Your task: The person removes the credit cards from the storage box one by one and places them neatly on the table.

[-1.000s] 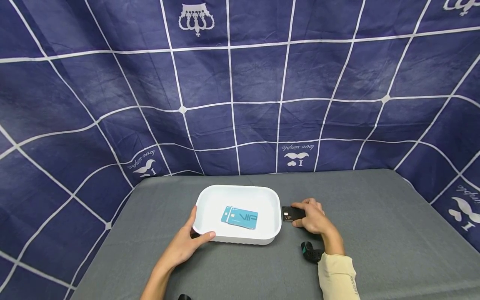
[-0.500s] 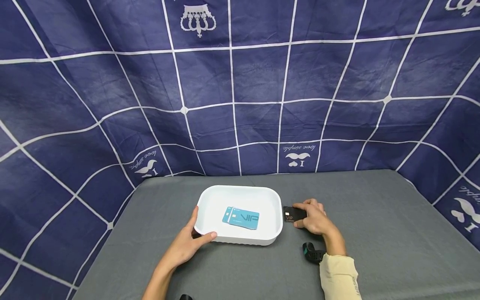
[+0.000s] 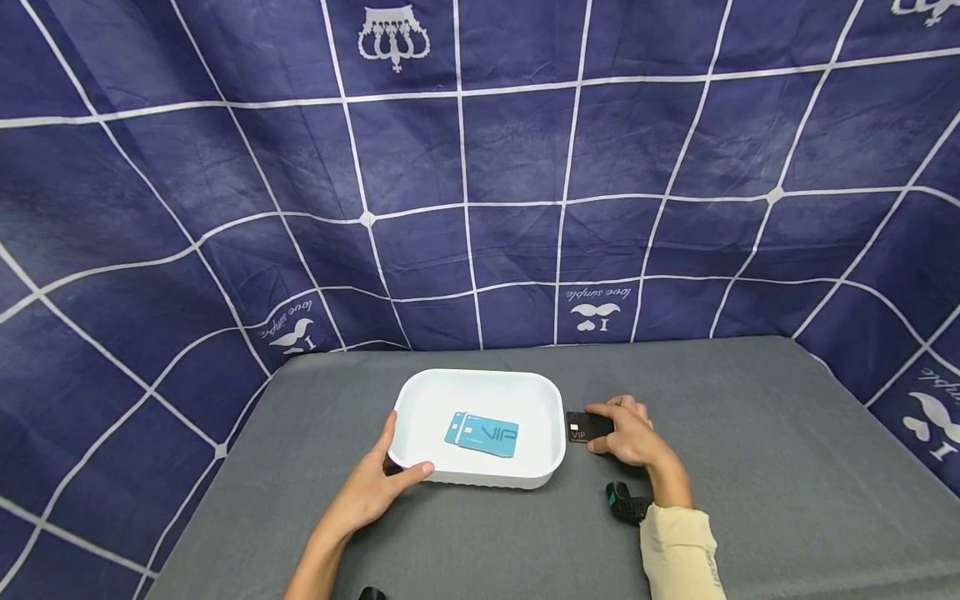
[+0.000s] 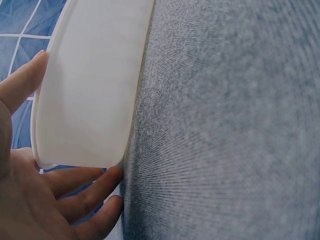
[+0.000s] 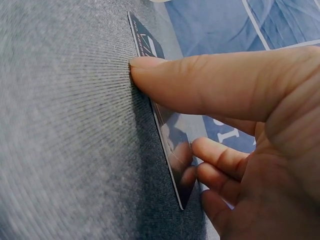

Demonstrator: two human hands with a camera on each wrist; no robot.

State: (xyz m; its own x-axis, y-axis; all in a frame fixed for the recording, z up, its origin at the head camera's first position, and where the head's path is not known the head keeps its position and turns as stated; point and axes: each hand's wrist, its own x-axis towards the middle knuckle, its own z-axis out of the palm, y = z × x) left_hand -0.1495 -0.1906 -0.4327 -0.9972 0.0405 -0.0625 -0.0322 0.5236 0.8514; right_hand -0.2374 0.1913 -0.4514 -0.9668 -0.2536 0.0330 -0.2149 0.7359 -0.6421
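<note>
A white plastic tray (image 3: 517, 396) lies on the grey cloth in the head view, with two overlapping light-blue VIP cards (image 3: 487, 435) inside. My left hand (image 3: 367, 487) grips its front-left corner, thumb at the front rim and fingers along the left end. In the left wrist view, the thumb touches the rim of the tray (image 4: 90, 90), while lower fingertips reach the cloth. Just right of the tray, a black VIP card (image 3: 577, 427) lies flat. My right hand (image 3: 630, 437) pinches that card by its long edges; the right wrist view shows the thumb on the near edge of the card (image 5: 172, 135).
The grey cloth-covered table (image 3: 787, 467) extends to the right and front. Behind it hangs a blue curtain (image 3: 517, 158) with white grid lines. A black wrist device (image 3: 626, 504) sits at the right sleeve (image 3: 678, 550).
</note>
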